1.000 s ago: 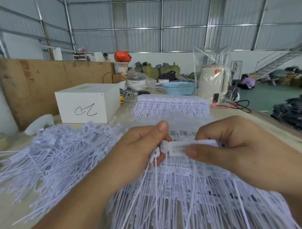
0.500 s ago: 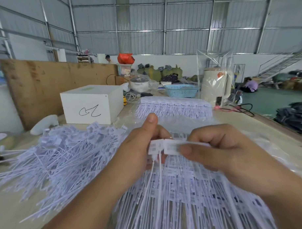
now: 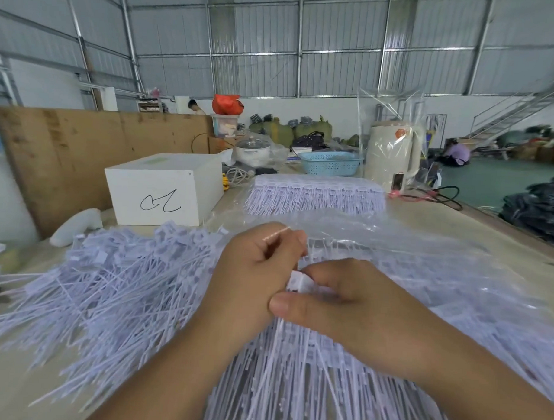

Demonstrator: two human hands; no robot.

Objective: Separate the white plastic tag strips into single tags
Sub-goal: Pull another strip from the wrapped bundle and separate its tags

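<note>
both hands have dropped and closed together: left hand [image 3: 251, 281] now curls beside the right hand [image 3: 354, 310], which pinches the tag strip [image 3: 300, 281] over the unsplit strips [image 3: 310, 383]. likely another tag snapping off; loose tags [image 3: 116, 279] lie left.

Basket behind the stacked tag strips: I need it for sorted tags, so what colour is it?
Light blue basket with perforated walls, in the head view.
</note>
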